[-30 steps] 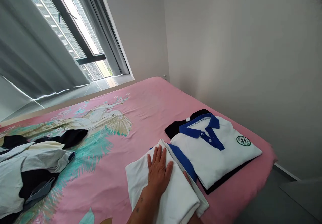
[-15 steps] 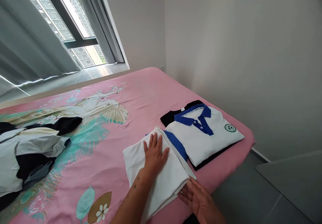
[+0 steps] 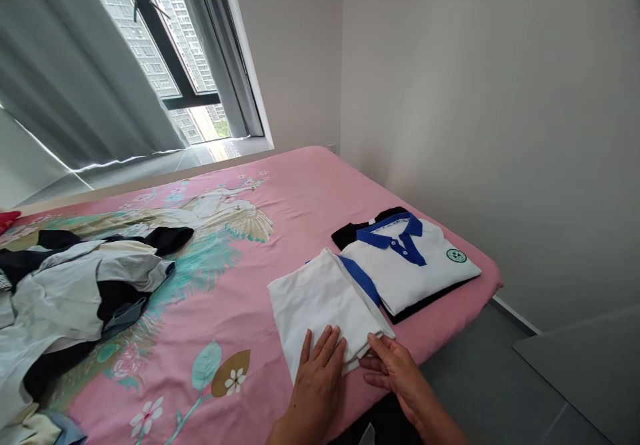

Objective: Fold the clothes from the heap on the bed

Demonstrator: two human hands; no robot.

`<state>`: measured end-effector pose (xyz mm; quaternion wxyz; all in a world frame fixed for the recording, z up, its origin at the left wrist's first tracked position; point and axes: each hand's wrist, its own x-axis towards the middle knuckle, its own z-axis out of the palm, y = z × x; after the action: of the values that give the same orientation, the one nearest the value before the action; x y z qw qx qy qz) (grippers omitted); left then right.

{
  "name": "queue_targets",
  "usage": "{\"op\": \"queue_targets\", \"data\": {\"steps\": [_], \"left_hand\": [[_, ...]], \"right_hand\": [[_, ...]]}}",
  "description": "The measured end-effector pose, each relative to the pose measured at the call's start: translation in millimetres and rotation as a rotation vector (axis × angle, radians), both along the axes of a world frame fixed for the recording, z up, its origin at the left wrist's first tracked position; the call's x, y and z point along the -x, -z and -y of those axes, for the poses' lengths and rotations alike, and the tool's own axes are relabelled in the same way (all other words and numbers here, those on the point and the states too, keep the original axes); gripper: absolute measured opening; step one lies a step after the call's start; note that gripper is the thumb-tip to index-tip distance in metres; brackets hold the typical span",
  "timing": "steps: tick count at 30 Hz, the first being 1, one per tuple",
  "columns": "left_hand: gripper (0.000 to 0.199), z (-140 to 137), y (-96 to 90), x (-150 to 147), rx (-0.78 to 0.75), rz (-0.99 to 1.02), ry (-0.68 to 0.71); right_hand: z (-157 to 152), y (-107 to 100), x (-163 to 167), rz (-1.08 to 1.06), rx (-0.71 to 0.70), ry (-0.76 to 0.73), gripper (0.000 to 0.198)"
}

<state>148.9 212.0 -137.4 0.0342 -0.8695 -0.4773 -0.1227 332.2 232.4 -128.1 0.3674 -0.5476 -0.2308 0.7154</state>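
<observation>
A folded white shirt (image 3: pixel 325 302) with a blue strip along its far right side lies near the front edge of the bed. My left hand (image 3: pixel 320 378) rests flat on its near part, fingers stretched out. At the shirt's near right corner, my right hand (image 3: pixel 393 368) pinches the folded edge between thumb and fingers. Just beyond lies a folded white polo shirt (image 3: pixel 400 272) with a blue collar and a round green badge. Under that polo, a black garment (image 3: pixel 347 234) shows at the collar and along the lower edge.
The bed (image 3: pixel 295 192) has a pink patterned sheet. A loose heap of grey, black and white clothes (image 3: pixel 70 285) lies on the left. Walls stand behind and to the right, with a curtained window (image 3: pixel 170 45) at the back left. Grey floor (image 3: pixel 485 378) shows at the right.
My left hand has slid back toward me, from the middle of the white shirt to its near edge. My right hand stays at the corner. The view has shifted slightly left.
</observation>
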Motion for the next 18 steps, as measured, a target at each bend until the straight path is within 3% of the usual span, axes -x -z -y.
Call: {"op": "queue_targets", "data": {"steps": [4,8,18], "left_hand": [[0.049,5,-2.5,-4,-0.009,0.056,-0.081],[0.064,11,5.6,1,0.004,0.011,-0.168],[0.062,15,6.9,2,-0.007,0.017,-0.133]], "right_hand": [[-1,-1,8,0.103,0.069,-0.064,0.058],[-4,0,12,0.169,0.104,-0.134,0.059],[-11,10,31,0.103,0.205,-0.116,0.044]]}}
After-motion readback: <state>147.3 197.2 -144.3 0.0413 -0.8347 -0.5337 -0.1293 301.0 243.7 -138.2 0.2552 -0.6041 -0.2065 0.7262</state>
